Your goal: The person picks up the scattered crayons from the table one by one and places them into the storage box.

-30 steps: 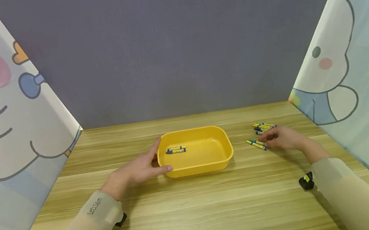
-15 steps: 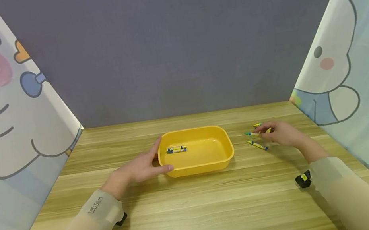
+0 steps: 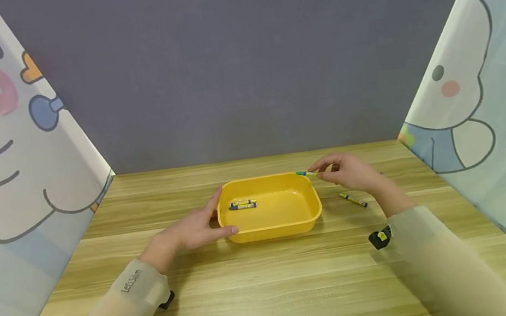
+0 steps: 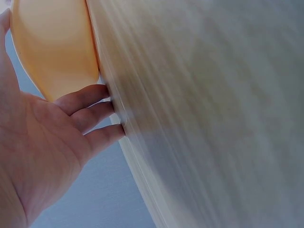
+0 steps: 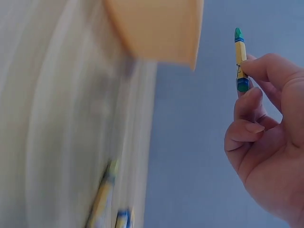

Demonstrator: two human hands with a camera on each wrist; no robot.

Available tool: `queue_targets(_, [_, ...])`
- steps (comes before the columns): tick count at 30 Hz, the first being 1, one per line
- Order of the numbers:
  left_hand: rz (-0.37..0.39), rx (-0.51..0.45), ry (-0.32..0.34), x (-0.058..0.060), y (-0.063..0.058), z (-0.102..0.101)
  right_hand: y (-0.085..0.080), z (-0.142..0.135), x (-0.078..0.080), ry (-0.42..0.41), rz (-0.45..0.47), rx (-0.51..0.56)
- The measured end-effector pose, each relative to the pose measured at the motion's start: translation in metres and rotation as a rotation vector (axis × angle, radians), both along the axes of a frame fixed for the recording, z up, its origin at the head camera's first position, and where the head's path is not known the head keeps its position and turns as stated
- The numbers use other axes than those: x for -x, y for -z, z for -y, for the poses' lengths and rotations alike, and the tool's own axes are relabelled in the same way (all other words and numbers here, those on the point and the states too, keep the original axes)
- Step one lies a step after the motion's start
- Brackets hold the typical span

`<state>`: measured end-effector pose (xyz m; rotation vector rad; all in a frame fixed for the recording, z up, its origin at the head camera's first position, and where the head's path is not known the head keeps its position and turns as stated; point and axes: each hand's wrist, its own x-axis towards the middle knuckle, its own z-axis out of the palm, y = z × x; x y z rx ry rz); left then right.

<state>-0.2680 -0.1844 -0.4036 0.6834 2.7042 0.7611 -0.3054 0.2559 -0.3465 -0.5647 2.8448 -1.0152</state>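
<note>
My left hand [image 3: 196, 229] spans the left end of a yellow plastic basin [image 3: 274, 233], its thumb over the near rim and its index finger by the far left corner. Its other fingers [image 4: 90, 116] reach down to the tabletop beside the basin. Two crayons [image 3: 242, 204] lie inside, toward the left; one has a dark tip. My right hand [image 3: 349, 171] pinches a green-tipped crayon [image 5: 241, 61] in a yellow wrapper between thumb and fingers. In the head view, that crayon overlaps the basin's far right corner; its tip points left.
A yellow-wrapped crayon [image 3: 353, 199] lies on the wood-grain table [image 3: 274, 292] right of the basin. More crayons are mostly hidden behind the right hand, with one blue end [image 5: 123, 217] showing in the right wrist view. A dark panel [image 3: 242, 60] stands behind, with printed cloth walls at both sides.
My right hand has picked the green crayon from the table at the right and carried it left to the basin's far right corner. My left hand stays on the basin.
</note>
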Motion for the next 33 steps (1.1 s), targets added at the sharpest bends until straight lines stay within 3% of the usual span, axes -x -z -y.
queue_targets(11, [0.001,0.005,0.009,0.003,0.000,-0.003,0.008,0.078,0.015,-0.114,0.063,0.142])
queue_targets(19, [0.015,-0.007,0.008,0.003,-0.001,-0.005,0.029,0.123,0.021,-0.196,0.051,0.127])
queue_targets(33, [0.007,0.002,0.009,0.003,0.002,-0.001,0.054,0.163,0.023,-0.211,0.076,0.078])
